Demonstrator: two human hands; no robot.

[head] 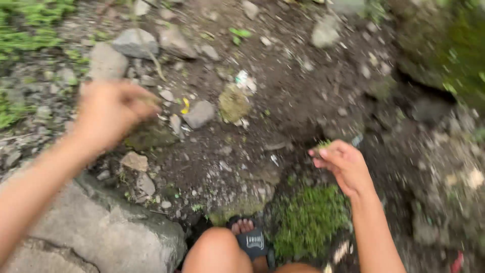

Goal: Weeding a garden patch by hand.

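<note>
Nearest the camera, a bent knee [217,250] and a sandalled foot [251,240] were seen at the bottom edge, beside a large grey rock [108,232]. On the right hand [343,164], thumb and forefinger were closed narrowly on a small tuft of green moss [323,144], held just above the dark soil [298,96]. The left hand [111,114] was blurred; its fingers looked curled round a thin stalk [151,100], though the grip could not be told for certain. Outward lay scattered stones [199,114], a mossy lump [233,103] and a green moss patch [309,220] beneath the right wrist. Picking of greenery appeared to be in hand; the pinch would need to be kept firm while the tuft was carried.
</note>
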